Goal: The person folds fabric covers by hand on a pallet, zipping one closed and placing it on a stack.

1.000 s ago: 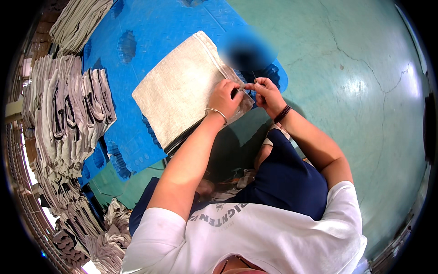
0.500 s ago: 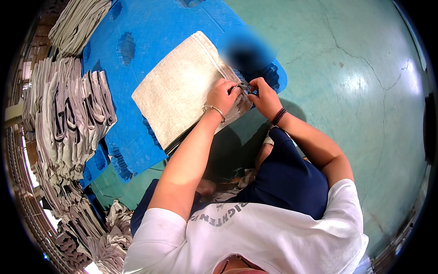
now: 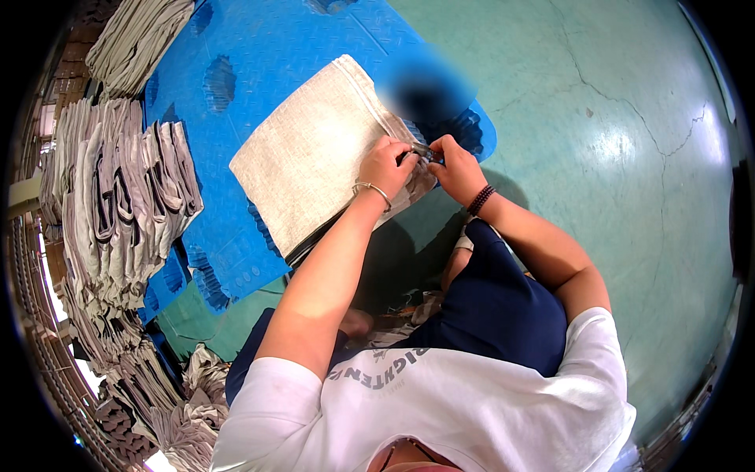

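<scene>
A beige woven cloth bag (image 3: 314,149) lies flat on a blue plastic pallet (image 3: 267,55). My left hand (image 3: 385,165), with a thin bangle on the wrist, rests on the bag's near right corner and pinches its edge. My right hand (image 3: 454,167), with a dark bead bracelet, meets it at the same corner and grips a small dark part of the bag there. What that part is stays too small to tell. Both hands touch each other over the corner.
Stacks of grey printed cloth bags (image 3: 118,204) line the left side, with another pile (image 3: 134,39) at the top left and crumpled ones (image 3: 197,393) near my knee. A green concrete floor (image 3: 629,134) with cracks spreads to the right. My legs in dark trousers are folded below.
My hands have closed in on each other at the bag's corner; the right hand moved left to meet the left. The bag has stayed in place.
</scene>
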{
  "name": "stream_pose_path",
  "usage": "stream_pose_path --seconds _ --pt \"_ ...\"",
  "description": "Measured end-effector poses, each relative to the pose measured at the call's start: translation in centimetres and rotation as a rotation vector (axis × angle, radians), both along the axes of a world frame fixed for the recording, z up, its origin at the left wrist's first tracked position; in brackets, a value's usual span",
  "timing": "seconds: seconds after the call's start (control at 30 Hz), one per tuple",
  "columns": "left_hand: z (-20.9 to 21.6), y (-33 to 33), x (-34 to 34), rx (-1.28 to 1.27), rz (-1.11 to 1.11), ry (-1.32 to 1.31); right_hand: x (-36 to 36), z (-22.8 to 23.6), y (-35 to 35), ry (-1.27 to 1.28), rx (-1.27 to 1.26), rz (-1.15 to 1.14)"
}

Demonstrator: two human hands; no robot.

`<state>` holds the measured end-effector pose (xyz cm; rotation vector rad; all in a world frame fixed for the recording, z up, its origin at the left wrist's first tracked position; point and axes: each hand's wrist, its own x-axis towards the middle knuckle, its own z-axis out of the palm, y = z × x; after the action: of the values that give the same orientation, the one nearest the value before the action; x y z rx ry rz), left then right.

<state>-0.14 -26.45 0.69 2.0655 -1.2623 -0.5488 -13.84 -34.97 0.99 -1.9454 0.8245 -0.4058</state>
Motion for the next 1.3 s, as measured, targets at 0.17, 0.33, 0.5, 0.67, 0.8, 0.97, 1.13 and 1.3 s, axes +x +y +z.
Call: stream_pose_path --seconds 0.17,0.33,0.5,0.67,0.8,0.97,1.13,1.3 --pt "0.2 -0.1 -0.3 0.022 -0.001 -0.010 -0.4 -2.4 -0.1 -0.117 0.092 -0.161" --pt "0.4 0.1 -0.1 0.024 -0.002 0.004 -0.1 -3.3 -1.1 -0.155 0.479 -0.400" --pt "0.8 0.3 -0.9 -0.078 -0.103 -0.161 1.2 -1.3 -4.9 -0.308 1.059 -0.162" --pt "0.7 0.9 -0.8 -0.116 -0.155 -0.229 6.1 2.2 -4.2 -0.359 1.268 0.067" --pt "0.4 0.6 -1.3 -0.193 -0.159 -0.169 6.4 -4.6 -7.6 -0.283 0.563 -0.159" --pt "0.7 0.5 -1.4 -0.168 -0.143 -0.194 5.7 -4.7 -5.5 -0.410 0.351 -0.018" --pt "0.0 1.6 -1.0 -0.086 -0.159 -0.485 11.2 0.9 -1.5 -0.447 0.787 0.431" --pt "0.8 0.5 -2.3 0.085 -0.170 -0.292 14.4 -4.5 -5.9 -0.263 0.227 0.143"
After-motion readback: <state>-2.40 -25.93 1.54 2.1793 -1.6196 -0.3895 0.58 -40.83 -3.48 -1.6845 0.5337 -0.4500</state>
